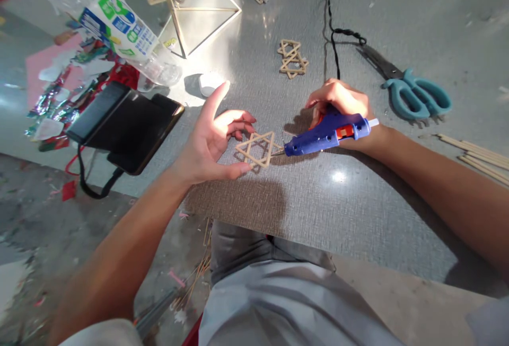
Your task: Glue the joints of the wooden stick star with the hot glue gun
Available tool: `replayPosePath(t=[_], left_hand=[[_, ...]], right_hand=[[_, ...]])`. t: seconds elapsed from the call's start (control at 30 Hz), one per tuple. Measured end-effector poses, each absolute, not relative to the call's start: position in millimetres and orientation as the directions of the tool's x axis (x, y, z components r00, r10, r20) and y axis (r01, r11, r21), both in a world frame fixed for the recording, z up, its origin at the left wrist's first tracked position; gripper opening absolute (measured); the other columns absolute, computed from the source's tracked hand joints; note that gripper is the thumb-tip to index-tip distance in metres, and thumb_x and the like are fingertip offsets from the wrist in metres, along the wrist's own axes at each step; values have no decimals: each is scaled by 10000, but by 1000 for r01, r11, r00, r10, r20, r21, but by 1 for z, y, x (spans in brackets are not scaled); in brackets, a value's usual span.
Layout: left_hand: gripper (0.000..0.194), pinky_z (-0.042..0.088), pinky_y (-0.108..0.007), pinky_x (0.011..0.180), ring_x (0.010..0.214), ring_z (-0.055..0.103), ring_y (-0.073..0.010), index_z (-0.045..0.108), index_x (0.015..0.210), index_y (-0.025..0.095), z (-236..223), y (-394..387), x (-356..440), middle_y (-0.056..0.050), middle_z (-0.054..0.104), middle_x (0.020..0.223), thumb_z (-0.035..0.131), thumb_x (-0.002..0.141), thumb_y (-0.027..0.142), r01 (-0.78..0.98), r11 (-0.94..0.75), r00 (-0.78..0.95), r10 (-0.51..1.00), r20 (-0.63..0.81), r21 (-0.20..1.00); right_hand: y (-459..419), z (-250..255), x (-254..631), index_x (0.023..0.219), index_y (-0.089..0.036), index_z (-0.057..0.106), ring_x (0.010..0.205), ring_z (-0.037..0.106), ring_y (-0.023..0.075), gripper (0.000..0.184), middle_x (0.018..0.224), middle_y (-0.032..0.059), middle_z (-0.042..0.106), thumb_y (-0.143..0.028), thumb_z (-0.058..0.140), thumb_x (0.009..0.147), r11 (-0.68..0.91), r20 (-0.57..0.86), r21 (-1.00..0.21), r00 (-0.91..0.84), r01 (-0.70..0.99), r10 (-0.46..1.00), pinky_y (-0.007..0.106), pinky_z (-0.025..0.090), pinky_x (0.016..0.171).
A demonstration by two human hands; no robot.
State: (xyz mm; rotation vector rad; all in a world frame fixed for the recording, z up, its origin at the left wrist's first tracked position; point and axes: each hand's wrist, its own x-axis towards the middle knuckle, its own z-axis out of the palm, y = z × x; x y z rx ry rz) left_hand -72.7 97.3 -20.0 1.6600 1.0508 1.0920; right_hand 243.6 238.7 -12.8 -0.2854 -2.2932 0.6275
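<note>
My left hand [209, 147] holds a six-pointed star made of thin wooden sticks [270, 149] by its left side, between the thumb and a fingertip, with the index finger raised. Wrapped round the handle of a blue hot glue gun [318, 136] is my right hand [344, 99]. The gun's nozzle points left, at the right side of the star. A pale glue stick [373, 122] pokes out of its rear end. Just beyond the hands lies a pair of small joined stick stars [293, 63] on the grey table [310, 197].
Blue-handled scissors [417, 91], a black cord [327, 6] and loose sticks [477, 152] lie to the right. On the left are a plastic bottle [127, 30], a phone [159, 139], a black device [99, 112] and shiny scraps [59, 91]. Stick frames [207, 9] stand behind.
</note>
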Motion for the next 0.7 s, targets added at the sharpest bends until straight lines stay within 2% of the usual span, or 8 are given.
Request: replayPosePath(t=[0.27, 0.4, 0.5, 0.7], left_hand=[[1403, 583, -462, 945, 1221, 710, -305, 209, 1742, 524, -20, 98, -74, -76, 647, 1440, 1065, 632, 470, 180, -294, 289, 928, 235, 939], [1431, 576, -483, 959, 1218, 703, -315, 159, 1767, 447, -17, 97, -73, -112, 644, 1440, 1052, 651, 516, 208, -268, 267, 941, 209, 941], [1438, 576, -494, 962, 1197, 715, -320, 172, 1764, 444, -17, 96, -71, -109, 659, 1406, 1049, 633, 567, 224, -236, 235, 955, 183, 946], [1397, 571, -477, 973, 1191, 712, -301, 210, 1758, 430, -16, 96, -71, -101, 655, 1417, 1067, 655, 459, 162, -271, 262, 939, 223, 949]], right_hand=[[238, -12, 241, 1129, -312, 628, 778, 648, 231, 303, 803, -7, 687, -605, 658, 1054, 898, 663, -441, -677, -8, 320, 404, 536, 729], [237, -13, 243, 1124, -290, 641, 791, 665, 236, 368, 821, 10, 704, -646, 666, 1035, 878, 639, -478, -678, 19, 363, 414, 551, 753], [237, -13, 243, 1125, -298, 648, 821, 685, 253, 399, 826, 22, 714, -678, 678, 1011, 863, 622, -505, -683, 23, 382, 436, 570, 777], [236, -11, 243, 1108, -323, 659, 834, 695, 278, 394, 814, 29, 719, -707, 630, 1025, 831, 541, -551, -723, 83, 431, 478, 595, 808]])
